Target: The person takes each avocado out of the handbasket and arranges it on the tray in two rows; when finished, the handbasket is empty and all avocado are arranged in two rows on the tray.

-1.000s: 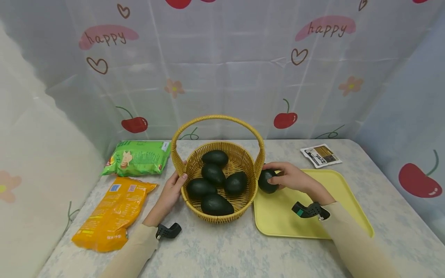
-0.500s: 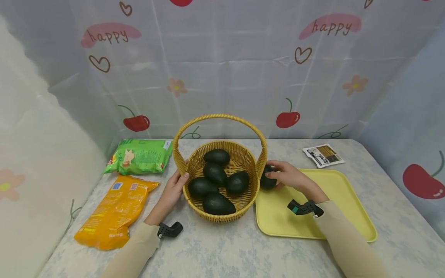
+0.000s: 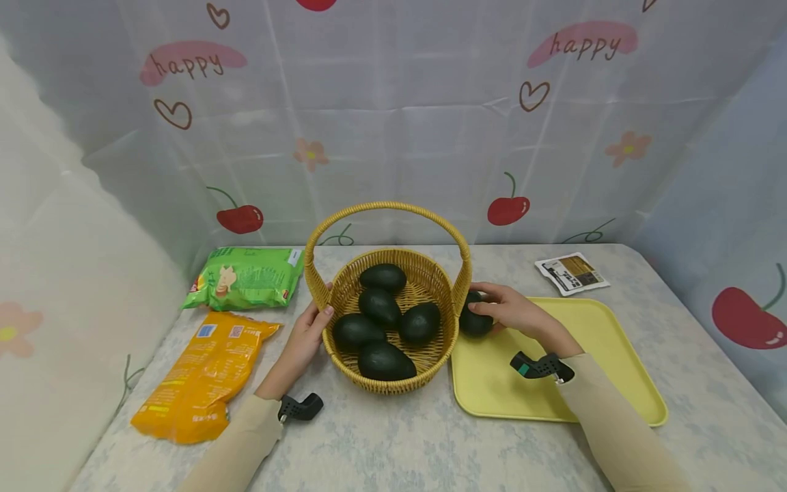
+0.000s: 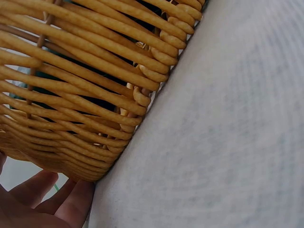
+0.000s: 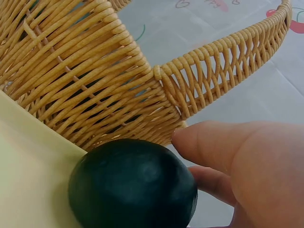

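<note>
The yellow woven basket [image 3: 393,387] stands upright with its hoop handle raised and several dark green avocados [image 3: 384,361] inside. My left hand [image 3: 305,331] rests on the basket's left side, its thumb by the rim below the handle. In the left wrist view, the left fingertips [image 4: 78,197] lie against the outside of the weave. My right hand [image 3: 515,316] holds another avocado [image 5: 130,185] at the tray's left edge, thumb on the near side. The right thumb tip is close to the basket rim in the right wrist view; part of that avocado is hidden behind the basket.
A yellow tray [image 3: 516,396] lies under the right forearm, its left edge against the basket. A green snack bag [image 3: 252,279] and an orange bag [image 3: 199,379] lie at left. A small white and brown packet [image 3: 572,273] sits behind the tray. A printed curtain [image 3: 393,123] hangs behind.
The right hand and its avocado have shifted slightly away from me, along the basket's side. The left hand keeps its place on the basket; the whole view moves a little.
</note>
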The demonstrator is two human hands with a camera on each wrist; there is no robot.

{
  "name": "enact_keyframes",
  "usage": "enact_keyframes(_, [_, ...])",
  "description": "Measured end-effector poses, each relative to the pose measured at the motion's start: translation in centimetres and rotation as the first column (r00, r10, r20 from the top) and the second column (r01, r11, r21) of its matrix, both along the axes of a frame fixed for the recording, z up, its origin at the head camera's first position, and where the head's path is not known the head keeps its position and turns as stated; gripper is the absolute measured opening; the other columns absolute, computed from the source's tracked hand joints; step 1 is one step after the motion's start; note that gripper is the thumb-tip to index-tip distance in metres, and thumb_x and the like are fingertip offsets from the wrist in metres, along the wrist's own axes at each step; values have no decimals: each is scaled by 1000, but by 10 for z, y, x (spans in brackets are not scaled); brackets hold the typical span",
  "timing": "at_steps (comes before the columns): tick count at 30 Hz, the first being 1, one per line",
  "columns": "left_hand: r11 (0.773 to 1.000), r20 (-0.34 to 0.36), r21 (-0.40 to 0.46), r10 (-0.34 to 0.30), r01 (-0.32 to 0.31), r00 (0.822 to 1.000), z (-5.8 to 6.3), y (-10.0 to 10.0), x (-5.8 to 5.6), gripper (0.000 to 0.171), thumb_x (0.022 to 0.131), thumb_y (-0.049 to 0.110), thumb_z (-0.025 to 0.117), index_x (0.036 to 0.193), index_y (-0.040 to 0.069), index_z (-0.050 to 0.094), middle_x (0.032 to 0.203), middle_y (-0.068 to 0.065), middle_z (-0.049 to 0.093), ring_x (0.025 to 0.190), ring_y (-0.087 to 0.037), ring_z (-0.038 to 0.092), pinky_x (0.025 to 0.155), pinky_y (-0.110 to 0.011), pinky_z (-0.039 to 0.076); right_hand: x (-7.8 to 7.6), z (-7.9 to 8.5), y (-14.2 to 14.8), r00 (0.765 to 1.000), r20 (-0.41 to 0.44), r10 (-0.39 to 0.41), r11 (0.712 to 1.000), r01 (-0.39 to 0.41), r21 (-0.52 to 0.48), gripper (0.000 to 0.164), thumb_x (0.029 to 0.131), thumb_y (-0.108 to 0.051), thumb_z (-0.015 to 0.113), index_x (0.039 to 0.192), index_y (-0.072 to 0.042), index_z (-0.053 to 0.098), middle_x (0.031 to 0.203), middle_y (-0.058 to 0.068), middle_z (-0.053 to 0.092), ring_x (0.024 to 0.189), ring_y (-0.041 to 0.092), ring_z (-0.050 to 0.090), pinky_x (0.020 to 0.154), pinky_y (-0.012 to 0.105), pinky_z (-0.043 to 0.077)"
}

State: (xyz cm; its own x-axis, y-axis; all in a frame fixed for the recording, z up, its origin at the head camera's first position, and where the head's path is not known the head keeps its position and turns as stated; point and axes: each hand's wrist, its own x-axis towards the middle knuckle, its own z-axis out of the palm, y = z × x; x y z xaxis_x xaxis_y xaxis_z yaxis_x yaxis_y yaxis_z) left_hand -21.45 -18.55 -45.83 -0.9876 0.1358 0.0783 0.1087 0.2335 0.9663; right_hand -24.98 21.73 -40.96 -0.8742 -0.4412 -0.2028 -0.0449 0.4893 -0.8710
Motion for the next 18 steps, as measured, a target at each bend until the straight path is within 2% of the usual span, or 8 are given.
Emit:
enact_keyframes(2, [1000, 0, -3, -2, 2, 1000, 0, 0, 1, 56, 112, 26, 40, 165, 20, 22, 170, -9, 24, 154, -31, 31, 119, -51, 34, 0, 0, 1, 1000, 5, -7, 1000, 7, -4, 63, 105, -23, 57, 159, -4, 32, 155, 37, 36, 130, 47, 54, 76, 43, 61])
enact_keyframes(5, [1000, -1, -1, -5, 5, 1000, 0, 0, 1, 56, 112, 28, 40, 165, 21, 22, 170, -9, 24, 153, -31, 31, 118, -53, 35, 1, 0, 1, 1000, 12, -13, 1000, 14, -20, 63, 104, -21, 59, 158, -3, 34, 155, 39, 34, 129, 48, 55, 77, 44, 62])
enact_keyframes(7, [1000, -1, -1, -6, 6, 1000, 0, 0, 1, 56, 112, 28, 41, 165, 21, 22, 170, -9, 24, 153, -31, 32, 117, -49, 36, 1, 0, 1, 1000, 12, -17, 999, 18, -31, 62, 103, -19, 61, 157, -2, 35, 155, 39, 34, 127, 48, 56, 78, 45, 62])
enact_keyframes(13, [1000, 3, 3, -4, 3, 1000, -1, -1, 1, 56, 112, 30, 41, 164, 22, 24, 170, -7, 25, 153, -29, 31, 111, -30, 41, 1, -2, -2, 1000, -6, 3, 999, -3, -48, 63, 102, -19, 61, 156, 1, 36, 154, 40, 34, 128, 48, 55, 77, 44, 62])
enact_keyframes(18, [1000, -11, 3, -12, 12, 1000, -2, -1, 0, 56, 112, 31, 41, 164, 20, 24, 170, -10, 24, 153, -32, 32, 111, -32, 43, 2, -1, -2, 1000, -3, -1, 999, 1, -43, 63, 103, -18, 60, 157, 0, 34, 155, 39, 34, 131, 51, 53, 77, 45, 62])
